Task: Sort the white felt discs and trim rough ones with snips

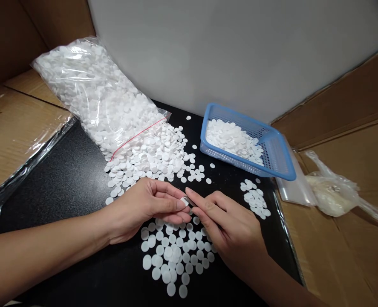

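My left hand [157, 200] pinches a small white disc [184, 201] between thumb and fingers, over the black table [64, 175]. My right hand [229, 221] meets it from the right, its fingers closed round a small thin dark item [191, 202] that touches or nearly touches the disc; what it is cannot be made out. Below both hands lies a spread of white discs [179, 256], some overlapping. Behind my left hand, a heap of discs [157, 153] spills from the mouth of a clear plastic bag [93, 89] with a red seal line.
A blue basket [248, 164] holding white discs stands at the back right. A smaller group of discs [255, 199] lies in front of it. At the far right, a knotted clear bag [332, 194] rests on cardboard [339, 251]. A pale wall [227, 55] rises behind.
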